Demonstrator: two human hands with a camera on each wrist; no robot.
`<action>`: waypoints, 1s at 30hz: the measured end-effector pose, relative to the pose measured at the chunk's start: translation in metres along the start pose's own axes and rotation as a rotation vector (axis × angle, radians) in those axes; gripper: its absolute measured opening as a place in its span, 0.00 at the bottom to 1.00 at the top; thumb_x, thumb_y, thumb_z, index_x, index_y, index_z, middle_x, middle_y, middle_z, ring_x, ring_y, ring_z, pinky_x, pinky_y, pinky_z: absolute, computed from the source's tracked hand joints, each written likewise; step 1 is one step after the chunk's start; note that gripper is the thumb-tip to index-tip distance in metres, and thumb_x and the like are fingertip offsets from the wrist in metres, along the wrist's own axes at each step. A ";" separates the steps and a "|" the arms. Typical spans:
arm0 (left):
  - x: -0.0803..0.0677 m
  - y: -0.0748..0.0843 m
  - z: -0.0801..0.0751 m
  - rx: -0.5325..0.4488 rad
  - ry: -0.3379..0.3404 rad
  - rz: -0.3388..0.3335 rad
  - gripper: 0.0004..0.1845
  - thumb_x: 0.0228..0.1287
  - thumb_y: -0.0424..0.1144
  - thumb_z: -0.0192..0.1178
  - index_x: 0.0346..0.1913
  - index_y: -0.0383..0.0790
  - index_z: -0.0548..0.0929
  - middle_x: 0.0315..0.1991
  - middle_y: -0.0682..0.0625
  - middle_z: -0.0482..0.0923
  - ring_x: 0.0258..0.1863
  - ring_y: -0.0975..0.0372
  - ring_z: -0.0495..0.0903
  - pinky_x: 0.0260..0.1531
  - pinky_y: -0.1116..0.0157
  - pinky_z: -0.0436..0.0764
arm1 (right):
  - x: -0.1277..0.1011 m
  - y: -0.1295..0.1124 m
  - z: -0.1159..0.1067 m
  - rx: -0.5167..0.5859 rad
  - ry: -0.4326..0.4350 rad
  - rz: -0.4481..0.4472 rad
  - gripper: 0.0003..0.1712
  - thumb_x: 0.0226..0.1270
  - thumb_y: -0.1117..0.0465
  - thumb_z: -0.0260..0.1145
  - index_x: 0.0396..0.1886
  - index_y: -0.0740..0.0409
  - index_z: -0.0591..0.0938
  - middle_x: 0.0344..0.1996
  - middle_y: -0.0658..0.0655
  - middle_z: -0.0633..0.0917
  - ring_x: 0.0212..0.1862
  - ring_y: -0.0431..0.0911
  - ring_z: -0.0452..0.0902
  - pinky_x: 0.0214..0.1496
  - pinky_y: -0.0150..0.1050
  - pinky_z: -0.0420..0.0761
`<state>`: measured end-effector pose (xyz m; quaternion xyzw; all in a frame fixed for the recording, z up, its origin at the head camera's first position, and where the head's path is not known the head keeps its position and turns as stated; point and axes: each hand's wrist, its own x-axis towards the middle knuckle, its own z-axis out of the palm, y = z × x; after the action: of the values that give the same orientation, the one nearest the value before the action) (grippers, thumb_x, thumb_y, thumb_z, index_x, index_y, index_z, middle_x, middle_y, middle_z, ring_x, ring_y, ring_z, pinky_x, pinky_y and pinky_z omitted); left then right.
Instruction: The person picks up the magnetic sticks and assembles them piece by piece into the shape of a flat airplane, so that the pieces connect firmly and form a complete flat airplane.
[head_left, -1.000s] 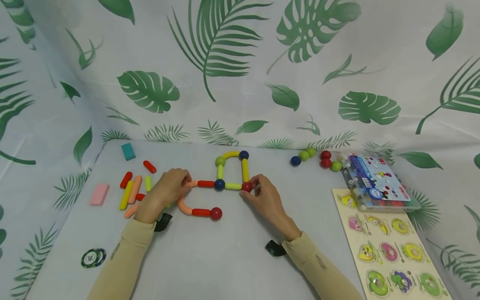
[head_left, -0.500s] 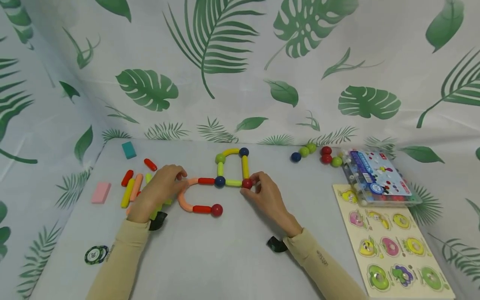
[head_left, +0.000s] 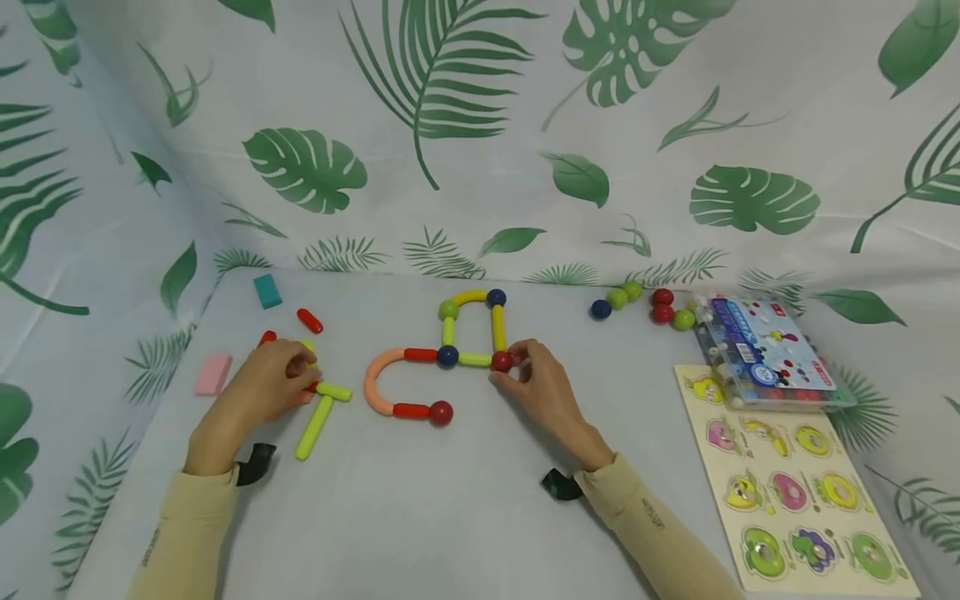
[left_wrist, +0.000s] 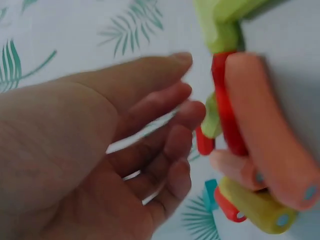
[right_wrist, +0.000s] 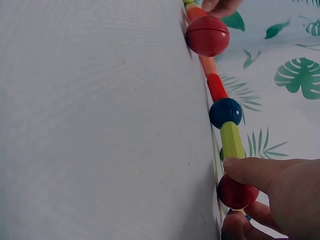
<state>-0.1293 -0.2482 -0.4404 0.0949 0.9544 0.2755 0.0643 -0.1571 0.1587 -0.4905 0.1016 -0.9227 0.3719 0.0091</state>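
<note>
My right hand [head_left: 546,385] pinches the red ball [head_left: 501,362] at the corner of a joined figure of magnetic sticks and balls. In the right wrist view, the thumb lies over that red ball [right_wrist: 233,192], with fingers on its other side. From a blue ball [head_left: 447,356], a red stick [head_left: 422,354] leads left into curved peach sticks [head_left: 372,375], ending at another red ball [head_left: 441,412]. My left hand [head_left: 262,379] hovers over loose sticks. The left wrist view shows its fingers [left_wrist: 182,112] loosely bent, beside a peach stick [left_wrist: 265,125] and a red stick [left_wrist: 227,105], holding nothing.
Green sticks [head_left: 313,429] lie right of my left hand. A pink block [head_left: 213,374] and a teal block [head_left: 267,291] are at the left. Loose balls [head_left: 662,313], a clear plastic case [head_left: 772,346] and a fruit puzzle board [head_left: 765,433] occupy the right side.
My left hand has left the curved peach sticks and moved left over the loose sticks, uncovering the curve and green sticks. My right hand stays at the red ball.
</note>
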 end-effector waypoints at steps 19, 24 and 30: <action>0.003 0.015 0.031 0.075 0.041 0.191 0.13 0.58 0.38 0.75 0.45 0.38 0.88 0.39 0.48 0.81 0.39 0.57 0.75 0.41 0.59 0.78 | -0.002 -0.002 -0.002 0.031 0.001 0.010 0.24 0.63 0.51 0.75 0.53 0.55 0.78 0.39 0.55 0.82 0.33 0.45 0.73 0.33 0.34 0.72; 0.004 0.019 0.031 0.033 0.088 0.202 0.15 0.60 0.40 0.74 0.49 0.41 0.87 0.40 0.50 0.83 0.41 0.57 0.76 0.44 0.58 0.80 | -0.002 -0.001 -0.003 0.037 -0.001 0.018 0.24 0.63 0.52 0.75 0.53 0.56 0.78 0.40 0.56 0.82 0.33 0.45 0.73 0.33 0.34 0.73; 0.005 0.019 0.030 0.020 0.004 0.161 0.15 0.63 0.38 0.71 0.51 0.37 0.87 0.39 0.48 0.85 0.37 0.58 0.77 0.41 0.59 0.80 | -0.003 0.000 -0.003 0.037 -0.014 0.028 0.24 0.63 0.50 0.75 0.53 0.53 0.78 0.40 0.54 0.81 0.34 0.45 0.73 0.34 0.34 0.73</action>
<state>-0.1264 -0.2162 -0.4554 0.1714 0.9465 0.2705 0.0393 -0.1546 0.1615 -0.4884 0.0915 -0.9171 0.3881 -0.0045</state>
